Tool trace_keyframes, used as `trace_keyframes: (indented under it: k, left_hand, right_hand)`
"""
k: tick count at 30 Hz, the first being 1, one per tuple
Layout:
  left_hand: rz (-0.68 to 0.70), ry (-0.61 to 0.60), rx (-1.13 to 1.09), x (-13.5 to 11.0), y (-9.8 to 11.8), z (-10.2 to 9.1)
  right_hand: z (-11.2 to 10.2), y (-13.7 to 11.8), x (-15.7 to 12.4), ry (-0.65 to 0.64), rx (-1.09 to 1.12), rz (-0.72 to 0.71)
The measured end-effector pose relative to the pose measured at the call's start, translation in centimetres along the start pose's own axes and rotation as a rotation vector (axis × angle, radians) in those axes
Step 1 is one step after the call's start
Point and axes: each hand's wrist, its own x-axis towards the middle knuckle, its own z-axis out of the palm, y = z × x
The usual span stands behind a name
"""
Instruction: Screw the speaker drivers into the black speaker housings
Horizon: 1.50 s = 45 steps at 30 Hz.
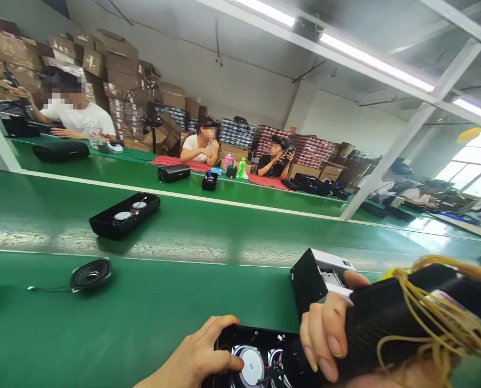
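My left hand point(202, 353) rests on the left end of a black speaker housing point(260, 358) at the bottom edge, fingers curled over its rim. Round speaker drivers show inside the housing. My right hand point(329, 334) grips a black power tool point(394, 318) with yellow cord wound round it, its tip over the housing. A black and white box point(316, 277) stands just behind my right hand.
A loose round speaker driver point(90, 274) with a wire lies on the green bench point(143, 318) to the left. Another open speaker housing point(125, 215) sits on the conveyor belt. Several people sit across the line, with stacked cardboard boxes point(114, 64) behind.
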Motion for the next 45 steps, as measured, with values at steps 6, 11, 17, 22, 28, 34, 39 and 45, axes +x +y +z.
trace_keyframes:
  k: [6,11,17,22,28,34,39,45]
  left_hand:
    - [0.053,-0.057,-0.063,0.3,0.9,-1.6]
    - [-0.008,-0.12,-0.152,0.8,2.2,-3.1]
    - [-0.022,-0.144,-0.204,0.9,2.3,-3.1]
    - [-0.014,-0.132,-0.21,1.0,2.3,-3.1]
    - [-0.008,-0.126,-0.218,1.0,2.3,-3.0]
    - [-0.004,-0.123,-0.222,0.8,2.2,-3.0]
    - [0.006,-0.124,-0.209,0.9,2.1,-3.0]
    - [0.024,-0.123,-0.21,1.1,2.6,-3.2]
  right_hand:
    - [2.3,2.2,-1.8,-0.206,0.242,0.166]
    - [4.4,2.1,-2.6,-0.203,0.265,0.244]
    - [4.7,2.8,-2.9,-0.198,0.301,0.297]
    - [5.1,2.8,-3.4,-0.148,0.291,0.35]
    - [4.1,4.1,-3.3,-0.236,0.335,0.312]
    - [4.8,3.4,-3.7,-0.149,0.31,0.343]
    - [3.5,4.7,-4.1,-0.224,0.429,0.372]
    - [2.0,6.5,-4.4,-0.357,0.443,0.399]
